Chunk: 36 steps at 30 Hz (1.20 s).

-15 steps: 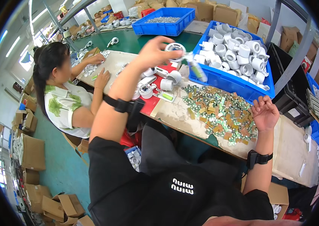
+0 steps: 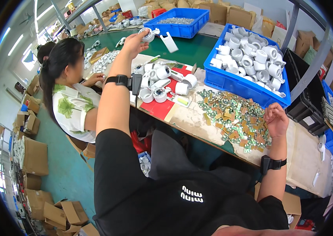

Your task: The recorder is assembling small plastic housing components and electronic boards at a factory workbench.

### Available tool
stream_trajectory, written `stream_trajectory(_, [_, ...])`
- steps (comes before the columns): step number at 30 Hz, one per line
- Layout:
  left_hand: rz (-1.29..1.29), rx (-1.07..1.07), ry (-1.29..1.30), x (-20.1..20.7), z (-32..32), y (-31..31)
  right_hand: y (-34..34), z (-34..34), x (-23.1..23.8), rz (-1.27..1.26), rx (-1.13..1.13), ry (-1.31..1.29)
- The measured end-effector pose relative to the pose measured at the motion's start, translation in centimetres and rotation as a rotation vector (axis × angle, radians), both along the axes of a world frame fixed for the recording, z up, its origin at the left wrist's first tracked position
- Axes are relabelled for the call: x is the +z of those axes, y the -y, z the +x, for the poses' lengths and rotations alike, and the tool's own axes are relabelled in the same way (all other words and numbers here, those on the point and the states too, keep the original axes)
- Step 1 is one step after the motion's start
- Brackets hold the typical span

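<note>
Raised over the green work surface at the far left, my left hand [image 2: 135,45] grips the round head of a white handheld fan [image 2: 148,36]. A flat white handle piece [image 2: 169,43] dangles from it, tilted down to the right. Below lie several white fan bodies [image 2: 162,72] on a red and cream sheet, one with a green-yellow battery [image 2: 182,100] in its handle. My right hand [image 2: 276,120], fingers curled in with nothing visible in them, hovers at the right edge of a heap of small green circuit boards and tan pieces [image 2: 233,118].
A blue crate [image 2: 213,80] full of white fan housings stands behind the boards. Another blue crate [image 2: 200,24] sits farther back. A black bin [image 2: 306,112] and a metal post [image 2: 310,59] are at the right. On the left, a co-worker [image 2: 70,90] sits beside small white parts [image 2: 105,61].
My left hand has moved away and to the left with the fan. Its handle piece has swung round and now shows a plain white side. My right hand has barely moved.
</note>
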<state>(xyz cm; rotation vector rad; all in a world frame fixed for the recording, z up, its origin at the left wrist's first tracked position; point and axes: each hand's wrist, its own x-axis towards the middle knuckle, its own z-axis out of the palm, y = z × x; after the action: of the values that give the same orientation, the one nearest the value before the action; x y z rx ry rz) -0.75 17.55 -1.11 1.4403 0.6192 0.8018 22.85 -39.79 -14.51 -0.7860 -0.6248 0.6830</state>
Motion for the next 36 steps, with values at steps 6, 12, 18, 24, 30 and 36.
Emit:
stream_trajectory(6, [0.085, 0.327, -0.437, -4.9, -1.4, -5.2, -1.0, 0.6, -0.2, -0.04, -0.002, -0.016])
stream_trajectory(12, [0.313, 0.371, -0.899, -7.6, -3.1, -4.8, -0.4, 0.7, -0.4, -0.15, -0.051, -0.027])
stream_trajectory(18, [0.387, 0.448, -0.863, -8.9, -5.4, -5.7, -0.9, 0.1, 0.1, -0.143, -0.017, 0.038])
stream_trajectory(24, [0.911, 0.727, -0.916, -8.4, -6.9, -8.5, -1.5, -1.2, 1.1, -0.177, -0.014, 0.093])
stream_trajectory(30, [0.931, 0.168, -0.058, -8.2, 0.4, 3.1, 0.8, -1.8, 1.5, -0.338, -0.565, 0.437])
stream_trajectory(36, [1.756, -0.114, -0.01, -5.3, -8.0, 22.8, 18.4, 2.1, 2.2, -0.699, -1.449, 0.653])
